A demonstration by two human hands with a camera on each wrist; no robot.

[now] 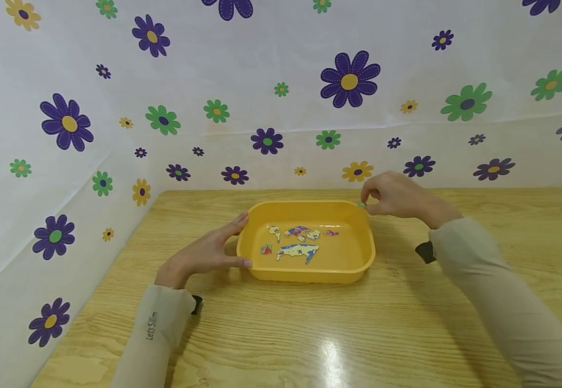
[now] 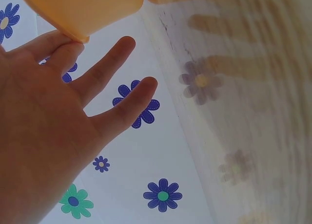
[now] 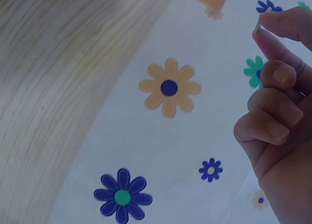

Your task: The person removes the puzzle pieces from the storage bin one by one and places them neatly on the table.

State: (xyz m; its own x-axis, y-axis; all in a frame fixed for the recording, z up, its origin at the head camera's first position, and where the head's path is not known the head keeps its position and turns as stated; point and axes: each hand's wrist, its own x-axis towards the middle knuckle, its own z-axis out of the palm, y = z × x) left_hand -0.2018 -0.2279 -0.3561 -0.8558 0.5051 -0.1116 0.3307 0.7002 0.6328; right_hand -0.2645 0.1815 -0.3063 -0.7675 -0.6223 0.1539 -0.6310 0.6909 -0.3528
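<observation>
A yellow plastic basin stands on the wooden table. My left hand rests against its left end, thumb by the front corner and fingers reaching along the side. The left wrist view shows this hand's fingers spread, some at the basin's rim. My right hand is at the back right corner, pinching a small, thin greenish piece between thumb and index finger. In the right wrist view that flat piece shows edge-on, the other fingers curled in. Flat printed cut-out pieces lie in the basin.
The wooden table reaches back to a white sheet with printed flowers, which rises behind it and along the left side. A dark strap end sticks out below the right sleeve.
</observation>
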